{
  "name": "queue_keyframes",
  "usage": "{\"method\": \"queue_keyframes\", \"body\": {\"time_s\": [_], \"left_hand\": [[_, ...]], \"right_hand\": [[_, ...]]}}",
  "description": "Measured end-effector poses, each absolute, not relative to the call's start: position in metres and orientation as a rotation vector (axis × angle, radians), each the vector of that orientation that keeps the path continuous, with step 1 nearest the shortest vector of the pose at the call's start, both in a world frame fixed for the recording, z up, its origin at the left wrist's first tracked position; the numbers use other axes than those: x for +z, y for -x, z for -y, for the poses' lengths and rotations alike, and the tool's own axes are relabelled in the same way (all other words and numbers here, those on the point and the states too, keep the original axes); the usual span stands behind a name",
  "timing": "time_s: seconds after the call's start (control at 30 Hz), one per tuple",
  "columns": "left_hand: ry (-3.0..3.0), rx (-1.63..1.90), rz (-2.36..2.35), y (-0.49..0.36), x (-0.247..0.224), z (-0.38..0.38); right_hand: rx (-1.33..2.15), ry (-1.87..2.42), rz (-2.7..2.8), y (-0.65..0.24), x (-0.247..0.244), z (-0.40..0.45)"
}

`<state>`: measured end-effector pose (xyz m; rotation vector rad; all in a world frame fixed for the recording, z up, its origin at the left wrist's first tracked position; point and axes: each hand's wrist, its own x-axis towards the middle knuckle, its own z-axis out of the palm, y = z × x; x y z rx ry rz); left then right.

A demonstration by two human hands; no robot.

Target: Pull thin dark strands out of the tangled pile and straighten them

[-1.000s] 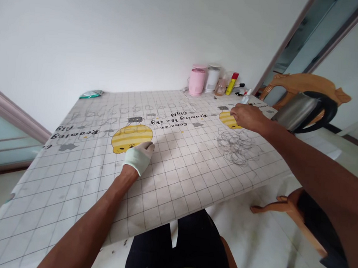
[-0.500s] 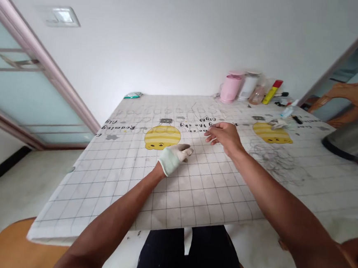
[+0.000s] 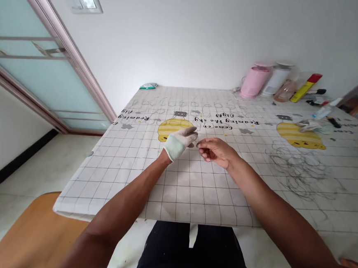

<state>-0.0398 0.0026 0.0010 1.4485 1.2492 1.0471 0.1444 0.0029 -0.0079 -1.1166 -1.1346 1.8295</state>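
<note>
My left hand (image 3: 181,142) wears a white glove with a pale green cuff and darkened fingertips. Its fingers are bent toward the thumb, over the lower part of a printed yellow balloon; whatever they grip is too thin to make out. Close to its right, my bare right hand (image 3: 215,150) pinches thumb against forefinger. What lies in that pinch is also too fine to see. A small gap separates the two hands, just above the checked tablecloth (image 3: 186,192). To the right, a loose tangle of thin dark strands (image 3: 300,170) lies on the cloth.
Faint thin loops (image 3: 175,105) lie in rows toward the back. A pink canister (image 3: 255,82), a white canister (image 3: 276,81), a yellow-and-red tube (image 3: 305,89) and a clear bottle (image 3: 326,107) stand back right. A crumpled glove (image 3: 314,125) lies nearby. An orange-brown chair (image 3: 35,230) is front left.
My right hand has come nearer and toward my left hand, its fingers closing into a tighter pinch. The view has swung left, so the metal vessel at right is mostly out of sight.
</note>
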Motion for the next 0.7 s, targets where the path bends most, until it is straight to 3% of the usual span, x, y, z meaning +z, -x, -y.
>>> {"method": "queue_keyframes", "body": {"time_s": [0.23,0.7], "left_hand": [[-1.484,1.016,-1.266,0.039,-0.005,-0.004],[-1.288,1.012,-1.542,0.041,0.000,-0.003]], "right_hand": [[1.981,1.042,1.060,-0.156,-0.015,-0.006],[1.242,1.050,1.294,-0.134,-0.023,0.022]]}}
